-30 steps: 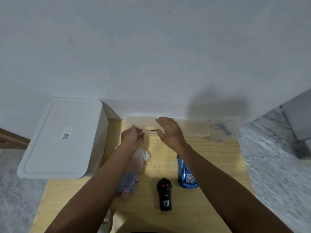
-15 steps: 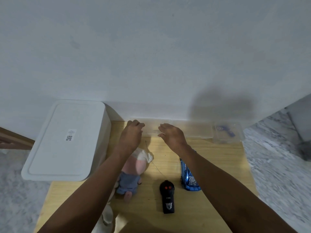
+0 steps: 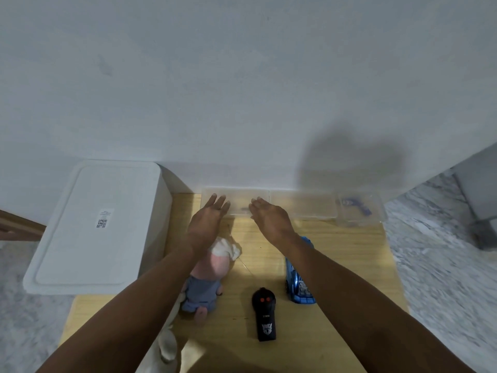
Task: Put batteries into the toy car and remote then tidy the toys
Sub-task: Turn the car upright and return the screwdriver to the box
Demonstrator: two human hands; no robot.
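A black remote (image 3: 264,313) with two red buttons lies on the wooden table (image 3: 336,265), its thin wire antenna running up toward the back. A blue toy car (image 3: 298,281) sits just right of it, partly under my right forearm. My left hand (image 3: 208,220) and my right hand (image 3: 269,218) both reach to the far edge with fingers extended, over a clear flat plastic box (image 3: 239,203) against the wall. Neither hand holds anything. A small dark item shows inside the box between my hands.
A pink plush toy in blue clothes (image 3: 208,275) lies under my left forearm, with a cream plush (image 3: 168,343) at the near edge. A large white lidded bin (image 3: 94,227) stands on the left. A second clear box (image 3: 304,207) and a small clear tub with a blue object (image 3: 359,210) line the wall.
My hands let go of the thin antenna they pinched a second ago. Both moved forward and opened out over the clear box at the wall.
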